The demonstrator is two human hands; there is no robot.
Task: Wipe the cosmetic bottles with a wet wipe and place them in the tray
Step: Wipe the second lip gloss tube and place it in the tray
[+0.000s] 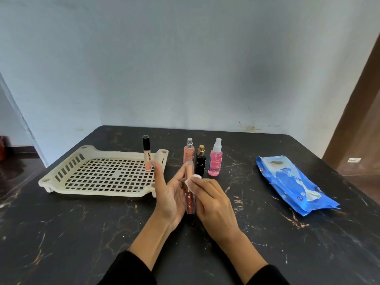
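Bottles for cosmetics stand on the dark table (82,233). At the left, a cream tray (61,177) holds one upright lip gloss tube (147,154). The left hand (170,194) holds a reddish tube (190,199) with its fingers curled around it. The right hand (213,204) pinches a white wipe (192,178) against this tube. Behind them three spray bottles (215,160) stand close together outside the tray. A blue wipe pack (292,183) lies at the right.
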